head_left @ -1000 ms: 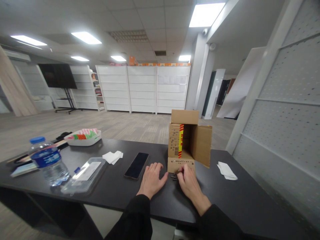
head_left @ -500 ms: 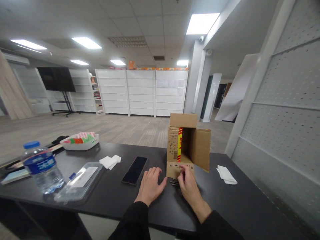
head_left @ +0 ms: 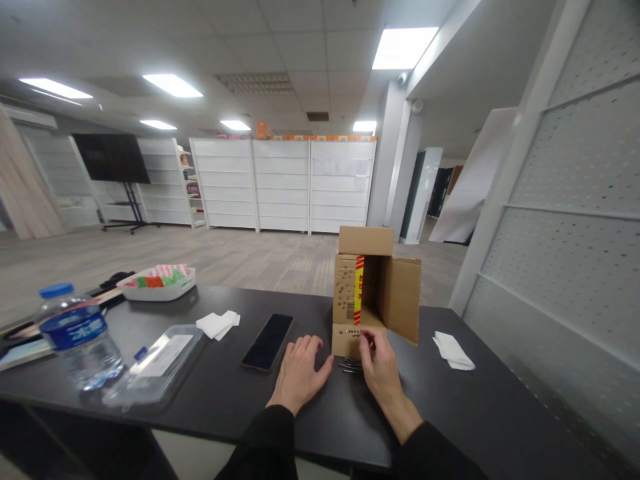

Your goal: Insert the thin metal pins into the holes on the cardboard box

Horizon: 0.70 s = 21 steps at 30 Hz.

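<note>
An open cardboard box [head_left: 346, 287] lies on its side on the dark table, its mouth facing me. A row of small holes or dark dots runs across its lower front flap [head_left: 345, 343]. My right hand [head_left: 381, 363] is at that flap, thumb and index finger pinched together; whatever they may hold is too small to make out. My left hand [head_left: 301, 370] rests on the table left of the flap, fingers spread and holding nothing. Between the hands, in front of the flap, lie several thin dark metal rods [head_left: 351, 365], partly beside my right hand.
Left of my left hand lies a black phone [head_left: 268, 341]. Farther left are crumpled tissue [head_left: 219, 325], a clear plastic case [head_left: 157, 367], a water bottle [head_left: 80, 340] and a white basket [head_left: 159, 291]. Another folded tissue [head_left: 453, 351] lies right of the box.
My right hand has shifted slightly right along the flap, its fingers still pinched, uncovering more of the metal rods. My left hand stays where it was.
</note>
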Available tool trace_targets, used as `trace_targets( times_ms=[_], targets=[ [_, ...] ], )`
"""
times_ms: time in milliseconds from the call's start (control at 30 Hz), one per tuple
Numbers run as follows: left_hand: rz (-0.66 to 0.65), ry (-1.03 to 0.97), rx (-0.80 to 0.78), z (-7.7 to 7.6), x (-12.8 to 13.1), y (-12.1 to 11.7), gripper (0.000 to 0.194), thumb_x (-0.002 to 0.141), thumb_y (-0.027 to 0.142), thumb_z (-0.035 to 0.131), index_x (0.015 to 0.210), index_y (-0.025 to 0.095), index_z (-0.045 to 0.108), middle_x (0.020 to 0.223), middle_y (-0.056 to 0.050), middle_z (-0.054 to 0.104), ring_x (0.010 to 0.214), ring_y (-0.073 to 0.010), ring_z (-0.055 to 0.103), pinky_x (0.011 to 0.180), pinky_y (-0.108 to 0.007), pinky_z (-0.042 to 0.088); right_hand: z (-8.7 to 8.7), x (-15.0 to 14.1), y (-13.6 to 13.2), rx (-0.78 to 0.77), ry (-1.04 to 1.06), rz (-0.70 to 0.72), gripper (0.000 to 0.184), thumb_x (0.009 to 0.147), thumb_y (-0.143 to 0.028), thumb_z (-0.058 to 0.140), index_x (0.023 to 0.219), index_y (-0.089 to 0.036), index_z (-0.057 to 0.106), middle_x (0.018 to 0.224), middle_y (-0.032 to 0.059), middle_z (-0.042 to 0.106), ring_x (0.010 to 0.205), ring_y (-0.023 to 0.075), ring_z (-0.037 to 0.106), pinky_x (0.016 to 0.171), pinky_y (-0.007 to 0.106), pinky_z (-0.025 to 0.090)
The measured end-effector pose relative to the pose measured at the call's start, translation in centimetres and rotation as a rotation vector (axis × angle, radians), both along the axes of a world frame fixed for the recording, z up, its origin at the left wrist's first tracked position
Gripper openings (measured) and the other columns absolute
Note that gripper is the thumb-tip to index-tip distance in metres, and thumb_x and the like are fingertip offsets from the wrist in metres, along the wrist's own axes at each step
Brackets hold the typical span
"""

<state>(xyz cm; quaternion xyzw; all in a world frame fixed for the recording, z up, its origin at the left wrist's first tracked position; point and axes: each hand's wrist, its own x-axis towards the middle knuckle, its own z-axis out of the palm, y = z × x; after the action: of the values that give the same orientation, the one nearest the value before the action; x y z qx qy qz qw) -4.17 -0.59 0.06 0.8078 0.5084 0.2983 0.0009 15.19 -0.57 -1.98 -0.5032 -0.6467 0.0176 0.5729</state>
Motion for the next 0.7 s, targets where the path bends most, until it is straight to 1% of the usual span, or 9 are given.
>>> trace_targets(
  times_ms=[400,700],
  targets=[
    [0.003,-0.006,-0.001,0.0,0.1,0.0,0.014,0.088,0.034,0.053,0.094,0.022,0.056,0.089,-0.003,0.062,0.087,-0.0203,0.058,0.078,-0.033,0.039,-0.5,0.0,1.4,0.003,-0.092,-0.010,0.020,0.098,-0.028,0.039,0.102,-0.019,0.057,0.094,0.0090,0.063,0.086,0.0214,0.059,0.077,0.036,0.049],
    [0.003,-0.014,0.000,-0.1,0.1,0.1,0.012,0.087,0.033,0.053,0.092,0.022,0.056,0.088,-0.002,0.062,0.087,-0.0203,0.058,0.078,-0.033,0.038,-0.3,-0.3,1.6,-0.020,-0.188,-0.005,0.019,0.097,-0.021,0.038,0.102,-0.021,0.056,0.096,0.0091,0.062,0.090,0.0225,0.060,0.081,0.038,0.049]
  ],
)
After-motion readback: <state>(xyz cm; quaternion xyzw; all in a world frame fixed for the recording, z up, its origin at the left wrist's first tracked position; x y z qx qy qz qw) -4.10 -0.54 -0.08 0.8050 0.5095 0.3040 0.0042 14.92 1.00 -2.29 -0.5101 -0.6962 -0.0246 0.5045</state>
